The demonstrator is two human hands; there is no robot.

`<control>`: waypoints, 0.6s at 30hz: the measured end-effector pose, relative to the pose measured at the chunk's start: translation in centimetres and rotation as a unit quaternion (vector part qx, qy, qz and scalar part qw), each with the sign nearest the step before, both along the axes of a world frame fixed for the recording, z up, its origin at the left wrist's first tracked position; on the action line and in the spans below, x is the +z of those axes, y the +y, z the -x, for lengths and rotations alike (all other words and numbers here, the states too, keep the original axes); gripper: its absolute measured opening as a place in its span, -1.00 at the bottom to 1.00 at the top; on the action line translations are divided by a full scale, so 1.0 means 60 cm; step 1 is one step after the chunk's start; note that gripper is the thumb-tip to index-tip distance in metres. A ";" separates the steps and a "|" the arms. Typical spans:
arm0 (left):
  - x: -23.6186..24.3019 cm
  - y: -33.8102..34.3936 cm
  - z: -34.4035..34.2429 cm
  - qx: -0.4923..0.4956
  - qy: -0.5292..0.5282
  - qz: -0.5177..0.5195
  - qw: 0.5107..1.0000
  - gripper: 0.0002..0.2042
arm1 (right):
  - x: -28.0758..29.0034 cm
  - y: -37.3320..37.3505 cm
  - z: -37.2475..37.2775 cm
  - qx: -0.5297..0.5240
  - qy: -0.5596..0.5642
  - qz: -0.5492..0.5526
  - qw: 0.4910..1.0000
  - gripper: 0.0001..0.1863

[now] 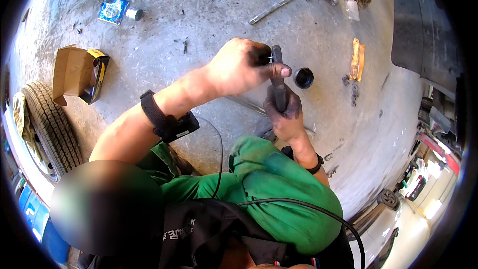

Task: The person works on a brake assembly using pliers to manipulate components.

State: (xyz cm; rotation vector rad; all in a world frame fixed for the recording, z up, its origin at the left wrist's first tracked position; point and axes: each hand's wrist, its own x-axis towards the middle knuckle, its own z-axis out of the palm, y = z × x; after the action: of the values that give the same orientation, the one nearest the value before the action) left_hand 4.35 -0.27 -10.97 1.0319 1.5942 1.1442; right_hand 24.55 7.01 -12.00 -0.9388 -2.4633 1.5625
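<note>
Above the concrete floor I hold a dark, flat piece, seen edge-on, that looks like a brake pad [278,87]. My right hand [288,119] grips its near end, thumb lying along it, the fingers blackened. At the far end my left hand [239,67] is closed, its thumb laid across the piece and its sooty fingers curled against the side. A tiny bright spot shows between those fingers; what it is I cannot make out. Just right of the piece stands a small round open tub [303,77], black inside.
An opened cardboard box [74,72] lies to the left, near a tyre [52,124]. Farther off are a blue packet [113,10], a small can [134,14] and a long-handled wrench [279,8]. An orange wrapper [356,60] lies right. A cable [298,201] crosses my lap.
</note>
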 end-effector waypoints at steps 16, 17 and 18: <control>-0.035 -0.001 0.005 -0.013 0.047 0.048 0.998 -0.47 | -0.076 -0.006 -0.009 0.037 0.014 -0.153 0.987 -0.86; -0.038 0.001 0.007 -0.017 0.051 0.070 0.996 -0.44 | -0.090 -0.005 -0.012 0.046 0.005 -0.162 0.986 -0.86; -0.047 0.000 0.005 -0.014 0.049 0.072 0.996 -0.44 | -0.105 -0.005 -0.014 0.055 -0.002 -0.170 0.984 -0.86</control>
State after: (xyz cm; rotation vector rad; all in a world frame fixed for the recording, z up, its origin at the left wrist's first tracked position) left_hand 4.02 -0.30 -13.78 1.0259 1.7069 0.9581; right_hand 25.41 6.71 -18.31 -0.7597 -2.7046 1.1092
